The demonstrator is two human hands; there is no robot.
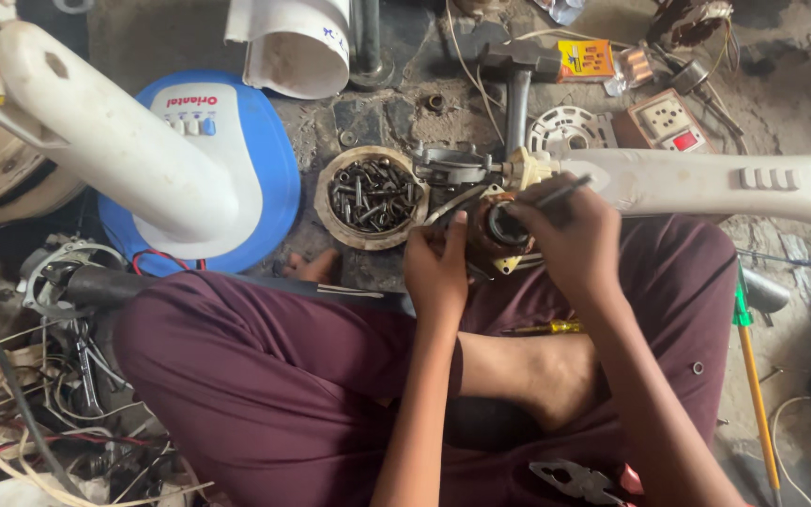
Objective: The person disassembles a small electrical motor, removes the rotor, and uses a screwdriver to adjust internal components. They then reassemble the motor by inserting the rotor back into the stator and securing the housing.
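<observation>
I sit cross-legged on the floor in maroon trousers. My left hand (pixel 436 266) grips the side of a small round motor part (pixel 497 232) with copper windings, held over my lap. My right hand (pixel 563 237) rests on top of the same part and holds a thin dark tool (pixel 562 192) that sticks out toward the upper right. Just beyond the motor lies a white plastic fan body (pixel 706 183) with a metal gear piece (pixel 452 166) at its end.
A round dish of several dark screws and bolts (pixel 371 195) sits left of my hands. A blue and white fan base (pixel 194 150), a hammer (pixel 521 80), a socket board (pixel 668 120), pliers (pixel 579 481), a green-handled screwdriver (pixel 755 376) and tangled wires (pixel 39 413) surround me.
</observation>
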